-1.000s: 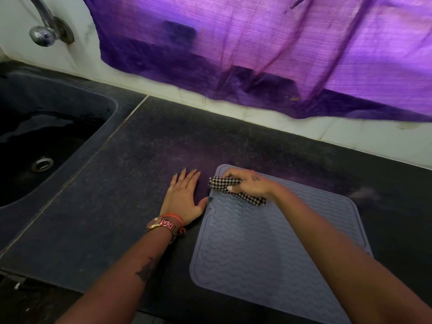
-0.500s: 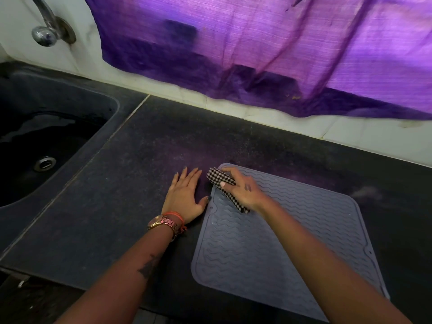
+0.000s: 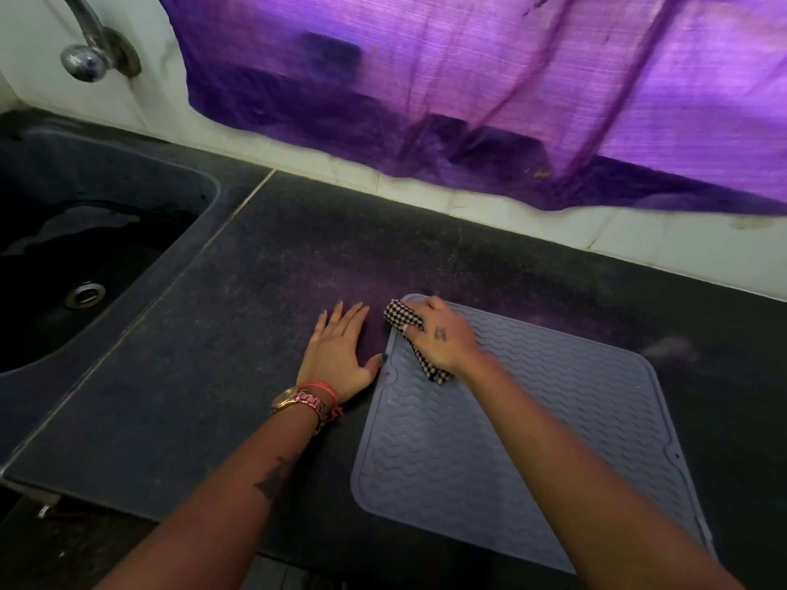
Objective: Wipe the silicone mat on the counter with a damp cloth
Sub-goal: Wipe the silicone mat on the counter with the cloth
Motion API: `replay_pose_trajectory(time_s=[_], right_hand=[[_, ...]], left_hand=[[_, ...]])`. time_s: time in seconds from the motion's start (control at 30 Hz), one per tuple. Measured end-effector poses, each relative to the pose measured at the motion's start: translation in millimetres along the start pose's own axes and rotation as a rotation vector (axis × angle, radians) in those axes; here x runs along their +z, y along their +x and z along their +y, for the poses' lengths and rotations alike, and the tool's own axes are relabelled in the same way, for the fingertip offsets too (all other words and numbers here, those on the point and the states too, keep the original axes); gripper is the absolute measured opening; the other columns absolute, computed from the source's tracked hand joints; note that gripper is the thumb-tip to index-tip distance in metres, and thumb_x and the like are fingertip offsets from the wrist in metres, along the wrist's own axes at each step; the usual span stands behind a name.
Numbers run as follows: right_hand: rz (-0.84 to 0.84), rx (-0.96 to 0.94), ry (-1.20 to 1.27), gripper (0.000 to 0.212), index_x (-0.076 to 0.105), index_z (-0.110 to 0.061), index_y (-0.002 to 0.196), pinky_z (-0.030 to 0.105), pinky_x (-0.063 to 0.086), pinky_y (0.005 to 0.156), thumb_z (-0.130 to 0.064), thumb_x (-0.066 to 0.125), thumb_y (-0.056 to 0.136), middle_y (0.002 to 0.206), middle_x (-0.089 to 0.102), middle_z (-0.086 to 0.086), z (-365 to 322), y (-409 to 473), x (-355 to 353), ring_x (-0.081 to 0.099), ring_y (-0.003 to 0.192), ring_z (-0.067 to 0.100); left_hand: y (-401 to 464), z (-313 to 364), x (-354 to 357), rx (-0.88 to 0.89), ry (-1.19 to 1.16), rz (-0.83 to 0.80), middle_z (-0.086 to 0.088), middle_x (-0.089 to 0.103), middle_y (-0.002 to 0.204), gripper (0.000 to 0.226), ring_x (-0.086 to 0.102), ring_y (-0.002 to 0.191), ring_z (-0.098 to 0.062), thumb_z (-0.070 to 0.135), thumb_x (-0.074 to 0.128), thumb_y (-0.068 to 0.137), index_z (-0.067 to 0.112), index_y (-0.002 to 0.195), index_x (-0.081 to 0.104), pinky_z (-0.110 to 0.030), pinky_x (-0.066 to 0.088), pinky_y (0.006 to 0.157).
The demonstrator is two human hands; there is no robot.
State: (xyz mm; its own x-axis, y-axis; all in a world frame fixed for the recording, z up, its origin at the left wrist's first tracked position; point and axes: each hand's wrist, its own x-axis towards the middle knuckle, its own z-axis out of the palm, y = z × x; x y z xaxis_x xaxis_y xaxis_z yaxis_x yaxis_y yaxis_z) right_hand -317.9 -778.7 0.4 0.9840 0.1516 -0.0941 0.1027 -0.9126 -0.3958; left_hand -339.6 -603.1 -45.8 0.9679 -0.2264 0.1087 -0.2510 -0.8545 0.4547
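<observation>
Head view gives me the grey silicone mat [image 3: 524, 423] lying flat on the dark counter [image 3: 204, 376], its ribbed wave pattern facing up and one corner pointing toward the back wall. My right hand [image 3: 443, 334] sits on that far-left corner, fingers curled round a folded black-and-white checked cloth [image 3: 404, 321] and pressing it onto the mat; I judge the fold gives a firmer wiping edge. My left hand [image 3: 340, 351] lies flat on the counter just beside the mat's left edge, fingers straight and holding nothing, thumb tip at the rim, probably to stop the mat sliding. Most of the mat looks not yet covered. A black sink [image 3: 102, 232] lies well to the left, under a wall tap [image 3: 91, 49].
</observation>
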Motion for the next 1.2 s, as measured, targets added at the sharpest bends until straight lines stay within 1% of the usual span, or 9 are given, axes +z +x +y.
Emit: replay_pose_trajectory(time_s=[0.2,0.3,0.37,0.5,0.57,0.67,0.8,0.9,1.2], right_hand=[[-0.278,-0.106,0.077,0.040,0.053,-0.023,0.130,0.032,0.038,0.095,-0.032,0.052,0.091,0.128,0.050,0.002,4.5,-19.5,-15.5,0.048,0.118,0.022],[-0.483,-0.002,0.440,0.028,0.059,-0.033,0.117,0.027,0.042,0.092,-0.027,0.057,0.090,0.126,0.056,-0.002,11.7,-17.9,-35.1,0.053,0.112,0.016],[-0.411,0.084,0.723,0.030,0.054,-0.040,0.112,0.025,0.049,0.084,-0.020,0.057,0.090,0.130,0.054,0.000,15.2,-9.5,-44.6,0.057,0.106,0.014],[-0.147,0.355,0.988,0.032,0.051,-0.033,0.120,0.042,0.054,0.085,-0.015,0.052,0.093,0.138,0.046,0.014,18.4,15.6,-39.7,0.056,0.113,0.031],[-0.072,0.402,0.918,0.030,0.054,-0.027,0.121,0.038,0.053,0.086,-0.014,0.049,0.095,0.137,0.049,0.013,17.5,25.9,-28.6,0.056,0.112,0.028],[0.045,0.363,0.598,0.033,0.055,-0.025,0.127,0.029,0.039,0.103,-0.022,0.047,0.096,0.139,0.049,0.007,14.1,31.9,-13.3,0.049,0.123,0.025],[0.069,0.201,0.198,0.046,0.045,-0.023,0.137,0.028,0.038,0.095,-0.041,0.046,0.094,0.130,0.039,0.013,6.0,20.0,-2.2,0.050,0.116,0.030],[0.035,0.143,0.108,0.067,0.036,-0.023,0.141,0.037,0.042,0.095,-0.056,0.053,0.085,0.131,0.034,0.010,-0.1,5.1,4.2,0.048,0.116,0.029],[-0.075,-0.033,0.111,0.053,0.041,-0.027,0.139,0.026,0.035,0.095,-0.036,0.055,0.089,0.129,0.046,0.008,-4.4,-44.5,1.5,0.047,0.120,0.026]], left_hand=[[-0.3,-0.8,0.7,0.007,-0.008,0.009,0.001,0.017,0.157,0.079,0.003,0.146,-0.019,0.044,0.054,0.084,0.019,0.148,0.015,-0.035,-0.003,0.120],[0.0,-1.2,1.5,0.005,-0.013,0.001,0.001,0.015,0.157,0.079,0.002,0.146,-0.019,0.045,0.053,0.084,0.019,0.149,0.015,-0.035,-0.004,0.120],[0.4,-1.7,1.5,0.002,-0.017,0.002,0.001,0.015,0.157,0.079,0.002,0.146,-0.019,0.046,0.053,0.085,0.020,0.149,0.014,-0.035,-0.004,0.120],[0.3,-1.4,1.3,0.003,-0.007,0.010,0.001,0.018,0.157,0.079,0.004,0.146,-0.019,0.047,0.052,0.085,0.019,0.149,0.016,-0.035,-0.003,0.120],[0.6,-1.5,1.5,0.004,-0.002,0.015,0.000,0.019,0.156,0.078,0.004,0.146,-0.019,0.048,0.052,0.085,0.019,0.148,0.016,-0.035,-0.002,0.120],[1.1,-1.7,1.9,0.008,-0.001,0.020,0.001,0.019,0.156,0.078,0.005,0.146,-0.019,0.049,0.052,0.084,0.020,0.148,0.016,-0.035,-0.003,0.120],[0.3,-1.8,2.1,0.009,-0.002,0.019,0.001,0.018,0.157,0.078,0.004,0.146,-0.019,0.048,0.052,0.085,0.020,0.148,0.016,-0.034,-0.004,0.119],[0.8,-1.4,1.8,0.010,-0.002,0.020,0.000,0.018,0.157,0.078,0.004,0.146,-0.019,0.047,0.052,0.085,0.019,0.148,0.016,-0.035,-0.004,0.120],[-0.1,-1.5,2.2,0.015,0.001,0.028,0.001,0.020,0.156,0.078,0.004,0.146,-0.019,0.046,0.053,0.085,0.019,0.148,0.017,-0.034,-0.005,0.119]])
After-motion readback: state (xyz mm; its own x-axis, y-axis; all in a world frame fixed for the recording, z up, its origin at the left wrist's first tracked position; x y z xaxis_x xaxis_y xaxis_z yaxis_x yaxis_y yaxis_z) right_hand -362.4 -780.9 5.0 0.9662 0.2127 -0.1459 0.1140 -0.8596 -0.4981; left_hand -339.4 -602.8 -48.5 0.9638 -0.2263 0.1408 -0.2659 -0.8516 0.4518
